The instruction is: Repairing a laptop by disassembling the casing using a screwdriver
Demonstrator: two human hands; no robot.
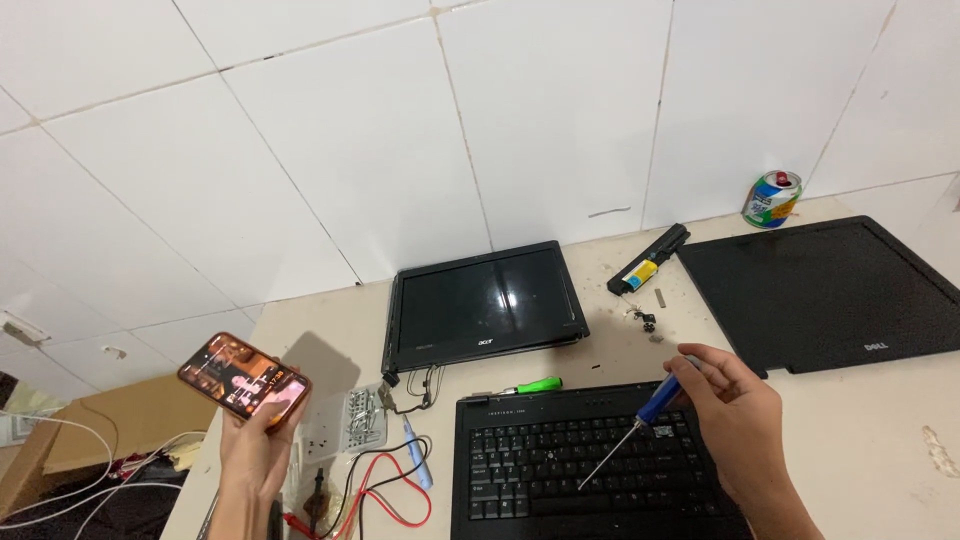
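Tiled wall above a pale worktop

Large white wall tiles (480, 110) with thin grey joints fill the upper view, evenly lit. The beige worktop (870, 440) meets the wall; at lower left, a brown cardboard box (100, 420) sits beside white cables (90, 480).

Upper centre of the frame: a detached laptop screen panel (487, 305), black, lies flat on my worktop (880, 430), thin cables trailing from its lower left corner. Right of it, a long black battery pack (648, 260) with a yellow label lies diagonally, small loose parts (643, 319) just below it. Far right: a closed black laptop lid (820, 290). Behind that, a drink can (772, 198) stands upright against the white tiled wall (400, 130). Centre: a green-handled screwdriver (530, 385). Lower left: a white socket strip (322, 425) and red and black leads (385, 490).
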